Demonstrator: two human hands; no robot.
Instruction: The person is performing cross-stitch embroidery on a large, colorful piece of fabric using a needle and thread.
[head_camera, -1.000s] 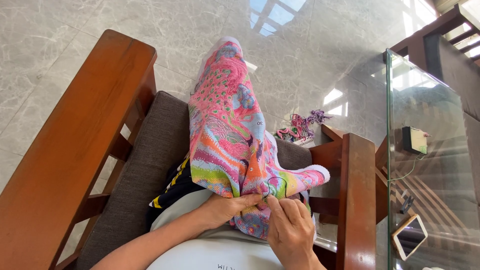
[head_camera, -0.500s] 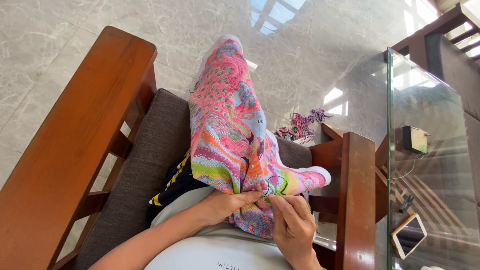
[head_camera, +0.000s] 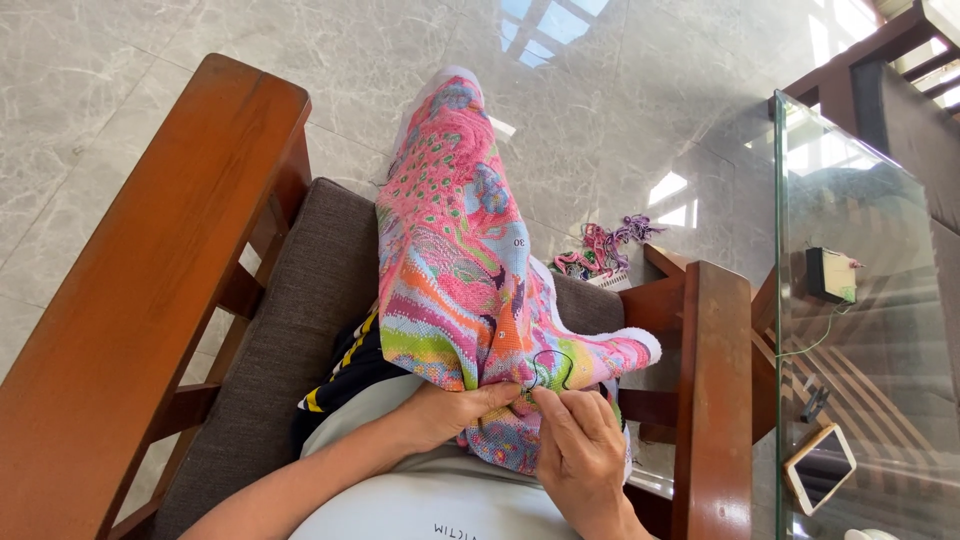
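The left hand (head_camera: 455, 412) grips a bunched fold of the multicoloured embroidered cloth (head_camera: 460, 260), its fingers closed on the fabric at the near edge, while the right hand (head_camera: 580, 455) sits just beside it, thumb and forefinger pinched narrow on what looks like a needle — too small to be sure — with a loop of dark thread (head_camera: 550, 365) rising from the cloth just beyond. The cloth drapes over the person's lap and runs away toward the far marble floor (head_camera: 120, 90), lying between the wooden armrests (head_camera: 150, 300) of a grey-cushioned chair (head_camera: 290, 330). On the floor to the right, beyond the right armrest, lies a tangle of coloured threads (head_camera: 600, 250) — and at the far right stands a glass-topped bench (head_camera: 860, 330) carrying a phone (head_camera: 820, 468) and a small dark box (head_camera: 830, 275)
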